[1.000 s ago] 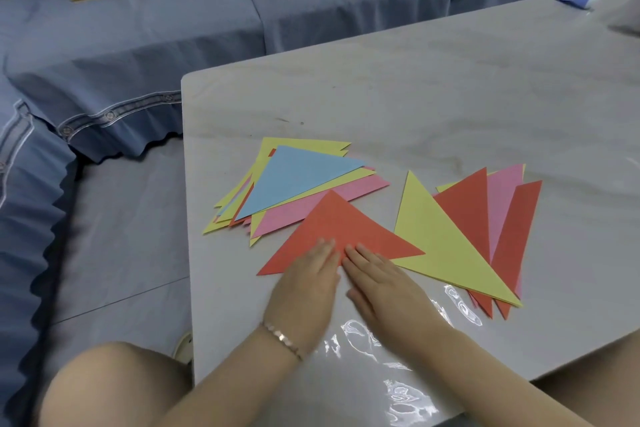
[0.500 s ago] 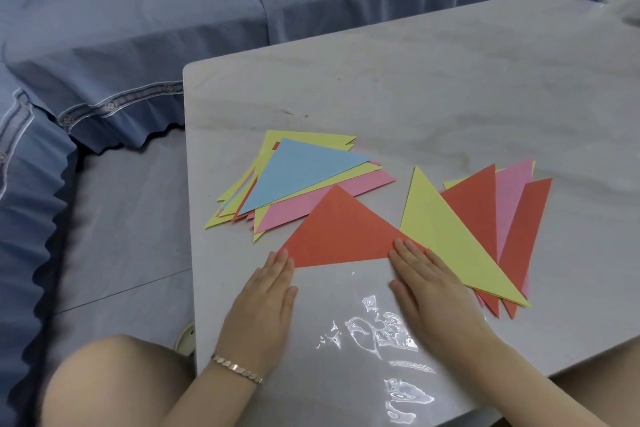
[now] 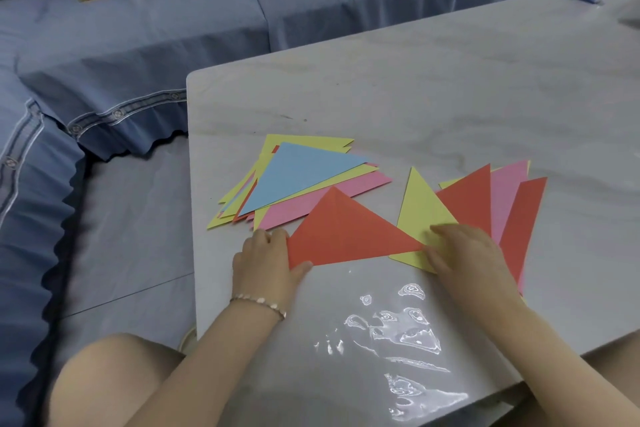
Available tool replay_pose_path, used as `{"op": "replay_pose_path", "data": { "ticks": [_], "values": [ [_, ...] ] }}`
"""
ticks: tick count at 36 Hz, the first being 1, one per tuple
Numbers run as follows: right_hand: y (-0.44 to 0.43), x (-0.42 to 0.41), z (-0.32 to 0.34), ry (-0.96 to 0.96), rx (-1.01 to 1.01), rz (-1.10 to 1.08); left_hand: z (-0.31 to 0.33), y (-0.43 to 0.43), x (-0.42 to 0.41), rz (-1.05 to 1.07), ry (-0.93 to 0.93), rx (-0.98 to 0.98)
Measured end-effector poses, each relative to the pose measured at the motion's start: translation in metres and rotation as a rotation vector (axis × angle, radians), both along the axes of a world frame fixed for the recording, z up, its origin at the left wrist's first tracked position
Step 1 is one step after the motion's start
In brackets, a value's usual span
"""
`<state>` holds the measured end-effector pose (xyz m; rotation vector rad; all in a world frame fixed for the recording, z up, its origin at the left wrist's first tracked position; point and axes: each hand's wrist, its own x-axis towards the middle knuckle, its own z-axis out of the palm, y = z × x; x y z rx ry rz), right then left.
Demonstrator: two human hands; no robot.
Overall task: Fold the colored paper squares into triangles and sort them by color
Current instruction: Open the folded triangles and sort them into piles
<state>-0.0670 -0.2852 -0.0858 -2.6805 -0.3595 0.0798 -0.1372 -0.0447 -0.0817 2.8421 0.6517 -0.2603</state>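
— Whereabouts of the red folded paper triangle [image 3: 346, 236]?
— Low centre of frame, flat on the pale marbled table [image 3: 415, 87], stretched left to right between both hands.
— Grip?
— Left corner pinched by the left hand [image 3: 266, 260]. Right hand [image 3: 464, 253] blurred, seemingly flat-fingered, pressing the yellow paper triangle [image 3: 420, 204] beside the red tip.
— Better placed for lifting?
— Left, probably. Farther back, upper left: mixed paper pile [image 3: 301, 177].

My right hand [image 3: 464, 253] is motion-blurred, covering the yellow triangle's [image 3: 420, 208] near corner; the red triangle's [image 3: 346, 232] corner hides part of my left hand [image 3: 259, 263].
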Motion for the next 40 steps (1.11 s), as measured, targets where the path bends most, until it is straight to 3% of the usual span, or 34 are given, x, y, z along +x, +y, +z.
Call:
{"op": "replay_pose_path", "data": {
  "ticks": [6, 10, 14, 20, 26, 29, 32, 34, 37, 40],
  "values": [
    [-0.001, 0.024, 0.008, 0.241, -0.207, -0.185, 0.003, 0.004, 0.015, 0.161, 0.112, -0.192],
    [-0.002, 0.030, 0.009, 0.263, -0.222, -0.206, 0.007, 0.001, 0.015, 0.107, 0.123, -0.136],
    [-0.004, 0.029, 0.006, 0.301, -0.115, -0.270, 0.016, -0.010, 0.010, 0.028, -0.066, -0.128],
    [-0.006, 0.027, 0.009, 0.274, 0.056, -0.294, 0.047, 0.000, 0.026, 0.080, -0.531, -0.161],
    [-0.008, 0.019, 0.006, 0.084, 0.181, -0.261, 0.040, 0.041, 0.060, 0.175, -0.416, -0.133],
    [-0.008, 0.016, 0.011, 0.105, 0.322, -0.298, 0.033, 0.045, 0.056, 0.223, -0.350, -0.098],
    [-0.005, 0.010, 0.017, 0.167, 0.532, -0.357, 0.030, 0.025, 0.042, 0.130, -0.446, -0.083],
    [0.001, 0.003, 0.019, 0.244, 0.698, -0.397, 0.029, 0.002, 0.031, 0.106, -0.464, -0.318],
    [0.016, -0.007, 0.018, 0.365, 0.877, -0.423, 0.031, -0.040, 0.014, 0.247, -0.281, -0.892],
    [0.032, -0.016, 0.019, 0.408, 0.931, -0.383, 0.025, -0.070, 0.001, 0.316, -0.153, -1.216]
  ]
}}
